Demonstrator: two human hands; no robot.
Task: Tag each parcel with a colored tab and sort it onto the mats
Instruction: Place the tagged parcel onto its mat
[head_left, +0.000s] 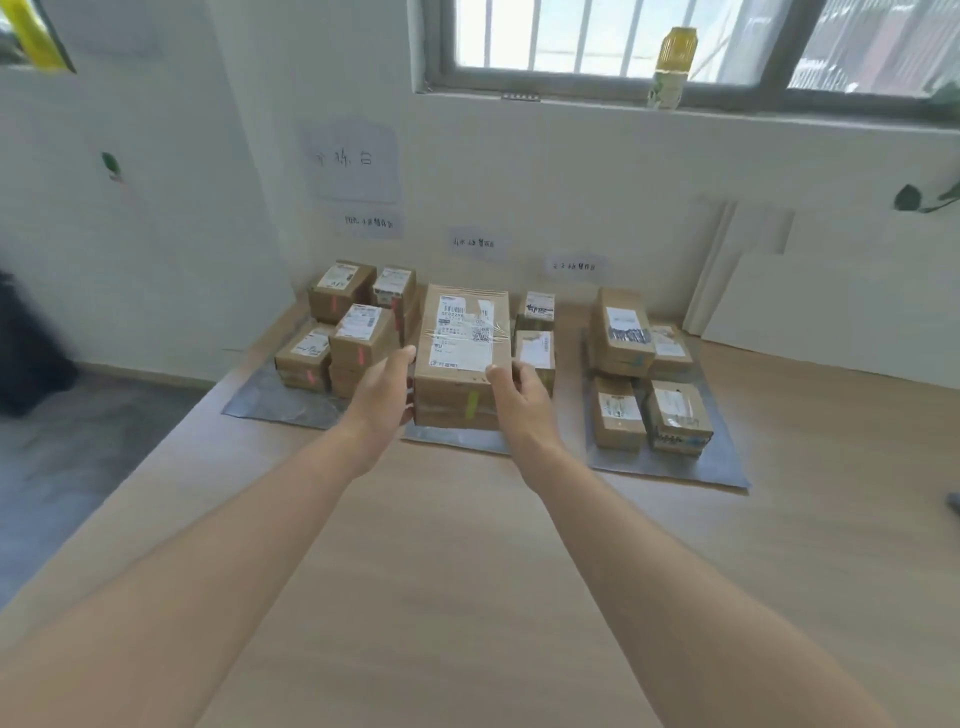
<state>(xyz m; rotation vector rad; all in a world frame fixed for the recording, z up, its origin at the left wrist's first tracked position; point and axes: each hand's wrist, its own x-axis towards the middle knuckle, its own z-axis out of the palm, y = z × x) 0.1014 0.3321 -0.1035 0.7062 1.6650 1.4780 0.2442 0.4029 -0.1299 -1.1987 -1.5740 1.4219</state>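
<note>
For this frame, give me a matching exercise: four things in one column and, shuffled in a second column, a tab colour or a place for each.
Column one:
1. large parcel on the middle mat
2. parcel stack on the left mat
3. parcel group on the right mat
4. yellow bottle

Column two:
a. blue tabs
b. on the window sill
c. green tab
d. red tabs

Pairs: 1-c, 2-d, 3-a, 4-b
</note>
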